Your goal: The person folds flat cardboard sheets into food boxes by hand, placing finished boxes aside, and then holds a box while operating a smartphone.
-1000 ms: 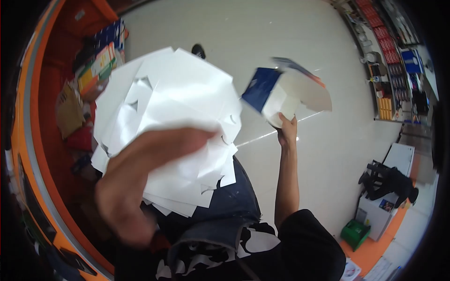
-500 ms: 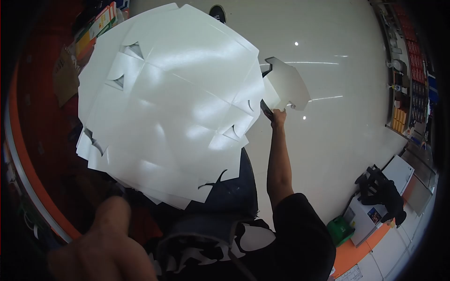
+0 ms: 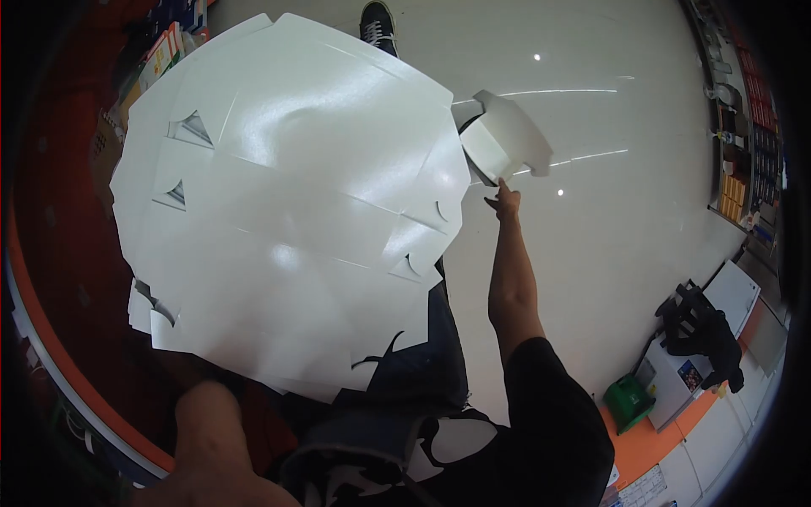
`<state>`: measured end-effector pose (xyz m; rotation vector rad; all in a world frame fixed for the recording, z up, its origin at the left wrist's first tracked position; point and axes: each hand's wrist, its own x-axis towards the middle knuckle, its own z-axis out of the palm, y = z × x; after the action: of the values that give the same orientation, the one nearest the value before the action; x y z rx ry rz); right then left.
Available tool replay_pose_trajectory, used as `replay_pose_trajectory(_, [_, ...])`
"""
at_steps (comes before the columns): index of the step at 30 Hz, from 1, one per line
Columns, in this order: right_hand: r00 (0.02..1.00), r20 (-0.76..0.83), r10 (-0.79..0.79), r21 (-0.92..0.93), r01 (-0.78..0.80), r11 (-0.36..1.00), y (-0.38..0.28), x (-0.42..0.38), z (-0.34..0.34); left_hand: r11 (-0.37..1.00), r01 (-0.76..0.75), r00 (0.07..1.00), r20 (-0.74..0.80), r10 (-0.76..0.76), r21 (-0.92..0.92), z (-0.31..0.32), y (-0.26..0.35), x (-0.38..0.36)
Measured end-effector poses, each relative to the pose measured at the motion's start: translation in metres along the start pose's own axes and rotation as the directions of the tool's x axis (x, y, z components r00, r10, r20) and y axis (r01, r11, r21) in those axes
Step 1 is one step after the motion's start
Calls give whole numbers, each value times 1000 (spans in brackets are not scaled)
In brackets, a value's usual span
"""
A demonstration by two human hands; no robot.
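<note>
A large stack of glossy white die-cut cardboard sheets point(image 3: 296, 169) with curved slits and cut-out tabs spreads in front of my body, above my lap. Past its right edge juts a smaller white cardboard piece point(image 3: 515, 131) with a notched outline and a bent panel. My right hand point(image 3: 507, 199) is at that piece's lower edge, one finger stretched up against it and the thumb held apart. My left arm point(image 3: 211, 435) comes up from the bottom left towards the stack's near edge. The left hand's fingers are hidden.
A black shoe point(image 3: 378, 25) stands on the shiny pale floor point(image 3: 591, 110) beyond the stack. Shelves with goods point(image 3: 739, 127) line the far right. At lower right a person in black point(image 3: 710, 342) is by a white counter, near a green container point(image 3: 628, 403).
The cardboard stack has shifted left and slightly down in view. My right thumb has come away from the smaller piece's edge, and that piece's bent panel shows more.
</note>
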<state>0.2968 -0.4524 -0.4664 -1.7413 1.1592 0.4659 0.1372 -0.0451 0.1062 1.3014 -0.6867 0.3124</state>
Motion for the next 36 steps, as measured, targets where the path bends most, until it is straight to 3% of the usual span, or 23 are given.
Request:
replay_pose_trajectory(2, [997, 24, 69, -36, -68, 997, 16, 3, -7, 1000, -6, 1000, 1, 6, -9, 1, -1, 2])
replay_pose_trajectory(4, [987, 85, -136, -225, 152, 962, 49, 28, 2, 1000, -19, 1000, 5, 19, -9, 1, -2, 2])
replay_pose_trajectory(5, [960, 140, -242, -404, 278, 872, 71, 49, 5, 1000, -28, 1000, 4, 28, 4, 2, -3, 1])
replay_pose_trajectory(6, [978, 180, -103, -339, 160, 927, 30, -13, 2, 999, -38, 999, 8, 38, 6, 3, -2, 0])
replay_pose_trajectory(8, [956, 241, -170, -378, 254, 890, 36, -29, 1, 999, -31, 999, 9, 31, 15, 4, -2, 0])
replay_pose_trajectory(12, [953, 263, -148, -400, 247, 882, 36, -45, -4, 998, -32, 999, -10, 33, 58, 10, 5, -2])
replay_pose_trajectory(15, [941, 294, -166, -290, 254, 923, 18, -76, -6, 993, -38, 999, -34, 42, 110, 12, 11, -8])
replay_pose_trajectory(17, [887, 362, -286, 0, 307, 952, 0, -98, -6, 985, -39, 996, -68, 51, 169, 11, 14, -11])
replay_pose_trajectory(20, [837, 453, -305, 89, 298, 950, -30, -145, -16, 921, 38, 978, -206, 46, 387, 5, 16, -22])
replay_pose_trajectory(22, [818, 464, -340, 178, 290, 940, -56, -183, -23, 763, 218, 913, -403, 61, 609, 0, 19, -31])
replay_pose_trajectory(24, [729, 512, -455, 481, 195, 855, -97, -250, -35, 486, 489, 810, -584, 57, 725, -5, 19, -42])
replay_pose_trajectory(25, [675, 533, -511, 492, 244, 836, -114, -283, -43, 301, 620, 755, -655, 20, 725, -8, 18, -49])
replay_pose_trajectory(26, [609, 556, -565, 509, 288, 811, -131, -313, -49, 10, 711, 701, -708, -83, 703, -11, 20, -58])
replay_pose_trajectory(28, [493, 540, -682, 443, 523, 729, -152, -365, -53, -294, 707, 619, -764, -184, 643, -10, 14, -91])
replay_pose_trajectory(29, [446, 551, -706, 399, 602, 692, -161, -384, -54, -233, 795, 517, -827, -222, 560, -6, 9, -102])
replay_pose_trajectory(30, [423, 558, -714, 415, 603, 681, -167, -402, -52, -337, 714, 562, -790, -247, 613, -5, 7, -115])
replay_pose_trajectory(32, [366, 582, -726, 186, 809, 557, -172, -427, -48, -387, 696, 570, -793, -216, 605, 5, 5, -126])
replay_pose_trajectory(34, [440, 583, -683, 153, 766, 624, -172, -437, -42, -351, 754, 530, -830, -173, 555, 4, 9, -136])
replay_pose_trajectory(35, [372, 565, -736, 156, 828, 538, -168, -441, -40, -307, 802, 486, -859, -162, 512, 4, 10, -140])
replay_pose_trajectory(36, [303, 545, -782, 151, 882, 447, -165, -442, -39, -285, 800, 500, -849, -172, 529, 5, 10, -144])
